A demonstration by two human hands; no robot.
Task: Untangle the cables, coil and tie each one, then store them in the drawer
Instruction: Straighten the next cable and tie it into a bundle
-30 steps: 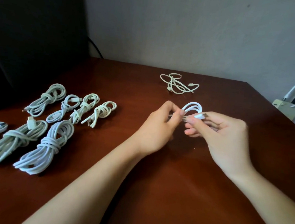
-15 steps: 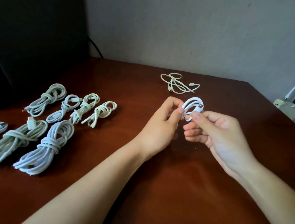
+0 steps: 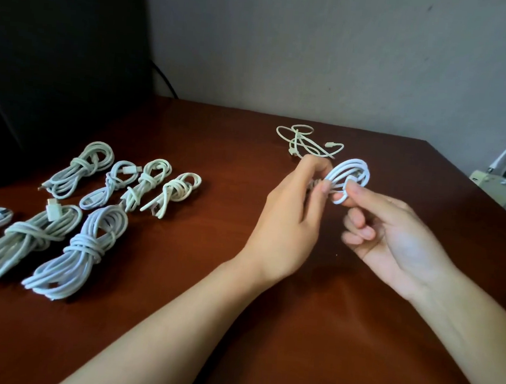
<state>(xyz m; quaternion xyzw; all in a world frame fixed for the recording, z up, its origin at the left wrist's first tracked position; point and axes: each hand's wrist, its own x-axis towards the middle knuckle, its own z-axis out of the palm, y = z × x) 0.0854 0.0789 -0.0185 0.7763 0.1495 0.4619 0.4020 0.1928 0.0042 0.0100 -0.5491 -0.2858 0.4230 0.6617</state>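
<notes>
A small white cable coil (image 3: pixel 351 173) is held up above the brown table (image 3: pixel 238 281) between both hands. My left hand (image 3: pixel 289 219) pinches its left end with thumb and fingertips. My right hand (image 3: pixel 393 236) faces palm up, and its thumb and forefinger pinch the coil's lower right loop. Behind the hands a loose cream cable (image 3: pixel 307 143) lies uncoiled on the table. Several coiled and tied cables (image 3: pixel 88 233) lie in two rows at the left. No drawer is in view.
A dark object (image 3: pixel 59 55) fills the back left, with a black cord running down beside it. A power strip (image 3: pixel 493 186) with plugged cords sits past the table's right edge. A grey wall stands behind.
Both hands have lifted the coil a little higher and farther from me. My right hand has turned palm up, and the coil's loops now stand more open between the fingers.
</notes>
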